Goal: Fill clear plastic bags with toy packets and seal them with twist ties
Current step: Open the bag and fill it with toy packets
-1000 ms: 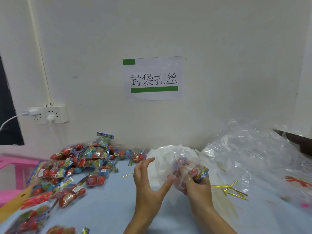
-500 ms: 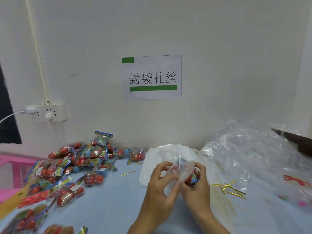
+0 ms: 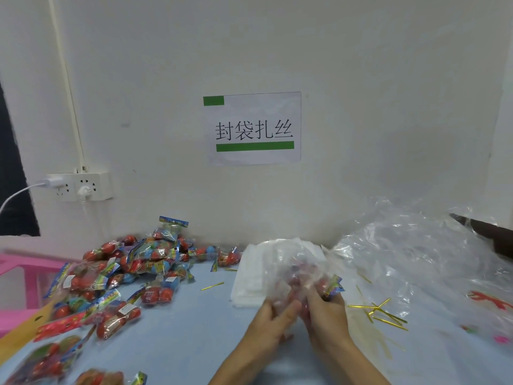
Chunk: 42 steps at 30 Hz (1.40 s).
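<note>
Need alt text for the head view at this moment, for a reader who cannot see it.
Two hands, left hand and right hand, grip a clear plastic bag holding toy packets above a pale blue table. A pile of toy packets lies to the left, gold twist ties to the right, and a paper sign hangs on the wall.

Only two forearms and hands showed, entering from the bottom edge. The left hand (image 3: 273, 319) and the right hand (image 3: 326, 312) were bare, with no gloves, rings or watch visible. Both forearms were bare up to the frame edge; no sleeve was seen. The fingers looked blurred, so nails could not be made out.
</note>
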Motion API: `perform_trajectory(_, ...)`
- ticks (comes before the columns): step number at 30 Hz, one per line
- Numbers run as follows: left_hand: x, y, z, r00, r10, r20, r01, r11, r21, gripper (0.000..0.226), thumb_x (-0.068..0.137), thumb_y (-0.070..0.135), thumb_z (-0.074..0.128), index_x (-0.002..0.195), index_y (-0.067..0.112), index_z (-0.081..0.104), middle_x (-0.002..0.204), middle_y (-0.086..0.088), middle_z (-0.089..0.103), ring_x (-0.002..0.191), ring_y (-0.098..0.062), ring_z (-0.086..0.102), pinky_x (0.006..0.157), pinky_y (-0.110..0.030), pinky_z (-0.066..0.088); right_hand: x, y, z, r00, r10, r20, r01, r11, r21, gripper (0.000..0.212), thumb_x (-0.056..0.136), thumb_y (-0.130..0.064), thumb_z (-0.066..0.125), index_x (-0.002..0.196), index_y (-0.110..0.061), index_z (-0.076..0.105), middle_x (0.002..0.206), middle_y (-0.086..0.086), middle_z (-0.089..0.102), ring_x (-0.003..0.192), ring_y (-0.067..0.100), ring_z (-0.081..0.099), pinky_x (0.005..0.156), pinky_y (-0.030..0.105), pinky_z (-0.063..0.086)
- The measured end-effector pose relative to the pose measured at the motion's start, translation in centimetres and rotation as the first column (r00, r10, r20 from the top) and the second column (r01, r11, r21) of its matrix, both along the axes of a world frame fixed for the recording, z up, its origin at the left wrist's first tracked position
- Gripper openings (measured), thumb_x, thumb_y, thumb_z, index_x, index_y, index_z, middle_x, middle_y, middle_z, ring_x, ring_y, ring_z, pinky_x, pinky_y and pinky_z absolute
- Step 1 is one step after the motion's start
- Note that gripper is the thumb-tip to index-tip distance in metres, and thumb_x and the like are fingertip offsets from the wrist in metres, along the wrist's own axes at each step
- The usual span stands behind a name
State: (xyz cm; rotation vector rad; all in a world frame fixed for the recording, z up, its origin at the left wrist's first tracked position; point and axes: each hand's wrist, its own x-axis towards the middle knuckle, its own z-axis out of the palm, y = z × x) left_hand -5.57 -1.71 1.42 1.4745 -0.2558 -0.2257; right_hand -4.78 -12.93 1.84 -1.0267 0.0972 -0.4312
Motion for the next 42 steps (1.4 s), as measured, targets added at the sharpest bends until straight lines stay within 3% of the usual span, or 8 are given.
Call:
perform_trajectory(9,0.2,0.2,-0.4,0.983,-0.057,0.175,0.007,0.962,0.274,0.053,0.081,0.061,0.068,0.106,0.015,0.070,0.099,0.001,0.075,0.088,-0.015,0.070,0.068,-0.027,0.048,-0.5,-0.4,1.4,0.992,0.120,-0.038,-0.111,0.974,0.199,0.017,0.098,-0.014,0.060,0.100,0.001,0.066,0.080,0.015,0.072,0.064,0.023,0.068,0.052,0.030,0.057)
perform_trajectory(12,0.4,0.8,-0.1,0.934,0.109,0.342,-0.221,0.925,0.310,0.066,0.064,0.084,0.053,0.064,0.018,0.064,0.062,0.004,0.060,0.062,-0.010,0.054,0.064,-0.030,0.042,-0.5,-0.8,1.5,0.993,0.113,-0.023,-0.107,0.975,0.195,0.013,0.096,-0.017,0.063,0.091,-0.005,0.064,0.067,0.007,0.067,0.056,0.015,0.065,0.050,0.024,0.055)
perform_trajectory(15,0.6,1.8,0.1,0.781,0.363,0.508,-0.537,0.805,0.250,0.062,0.068,0.087,0.045,0.069,0.025,0.053,0.056,0.006,0.053,0.053,-0.006,0.048,0.059,-0.030,0.043,-0.4,-0.6,1.3,0.997,0.070,-0.017,-0.069,0.997,0.027,0.019,0.094,-0.011,0.065,0.075,-0.011,0.069,0.068,0.011,0.063,0.060,0.020,0.057,0.064,0.033,0.050)
perform_trajectory(24,0.3,2.2,0.6,0.417,0.404,0.814,-0.766,0.639,0.075,0.049,0.088,0.061,0.051,0.128,0.039,0.035,0.133,0.014,0.033,0.129,-0.006,0.033,0.098,-0.020,0.036,-0.3,-0.1,0.9,0.991,0.130,-0.021,-0.128,0.988,0.082,0.012,0.096,-0.008,0.061,0.104,-0.003,0.068,0.079,0.006,0.074,0.065,0.013,0.070,0.060,0.029,0.060)
perform_trajectory(27,0.2,2.2,0.8,0.452,0.194,0.871,-0.693,0.691,0.206,0.060,0.092,0.065,0.037,0.148,0.049,0.026,0.159,0.024,0.016,0.149,0.000,0.007,0.116,-0.015,0.010,-0.7,0.4,0.9,0.983,0.184,0.000,-0.184,0.983,0.027,0.023,0.094,-0.010,0.063,0.107,0.009,0.066,0.096,0.020,0.073,0.087,0.035,0.070,0.088,0.047,0.053)
perform_trajectory(30,0.3,2.1,0.5,0.498,0.049,0.866,-0.680,0.642,0.355,0.057,0.092,0.069,0.020,0.146,0.052,0.016,0.158,0.033,0.004,0.148,0.005,-0.006,0.116,-0.022,0.007,-1.0,0.7,0.8,0.980,0.199,-0.014,-0.200,0.979,-0.036,0.028,0.086,-0.015,0.072,0.094,0.012,0.069,0.083,0.022,0.068,0.076,0.031,0.064,0.082,0.042,0.049)
perform_trajectory(35,0.4,1.8,0.6,0.250,0.119,0.961,-0.774,0.621,0.125,0.033,0.096,0.037,0.046,0.117,0.031,0.071,0.135,0.018,0.059,0.132,-0.009,0.043,0.095,-0.034,0.030,-1.1,0.8,0.7,0.970,0.236,-0.064,-0.241,0.967,-0.080,0.014,0.084,-0.016,0.074,0.073,-0.008,0.069,0.063,0.012,0.052,0.054,0.018,0.046,0.058,0.030,0.041)
perform_trajectory(42,0.0,0.2,0.5,0.061,0.153,0.986,-0.630,0.773,-0.081,0.019,0.091,0.021,0.062,0.100,0.015,0.078,0.124,0.011,0.068,0.122,-0.013,0.057,0.098,-0.031,0.044,-0.9,0.8,0.1,0.962,0.230,-0.146,-0.251,0.956,-0.153,0.008,0.095,0.001,0.058,0.093,0.005,0.065,0.075,0.020,0.065,0.072,0.029,0.058,0.066,0.036,0.044)
